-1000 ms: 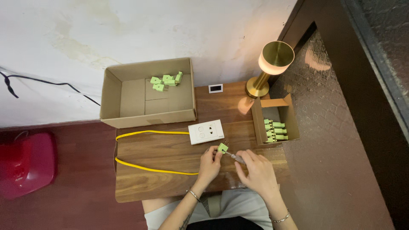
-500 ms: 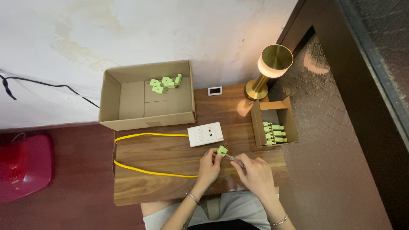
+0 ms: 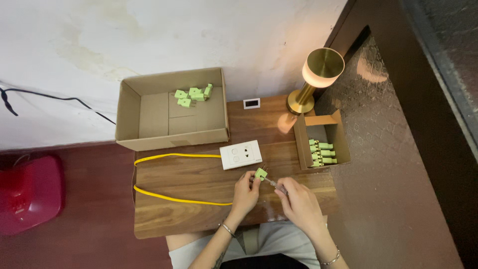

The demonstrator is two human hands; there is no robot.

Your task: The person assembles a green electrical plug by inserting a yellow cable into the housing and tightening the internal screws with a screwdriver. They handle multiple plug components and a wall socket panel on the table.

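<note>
Two hands were busy over the wooden table point(image 3: 199, 184). The left hand point(image 3: 245, 192) had its fingers pinched around a small green plug point(image 3: 260, 174), held up just off the tabletop, probably so its end faced the tool. The right hand point(image 3: 298, 204) was curled around a thin screwdriver point(image 3: 275, 184) whose tip met the plug. Just beyond sat a white socket block point(image 3: 241, 154) on a yellow cable point(image 3: 174, 199), close enough to reach. More green plugs lay loose in the big cardboard box point(image 3: 129, 107) at the back, and others were lined up neatly in the small box point(image 3: 301, 144) on the right, beside a brass lamp point(image 3: 318, 74). Looked like a sorted-versus-unsorted setup to me.
</note>
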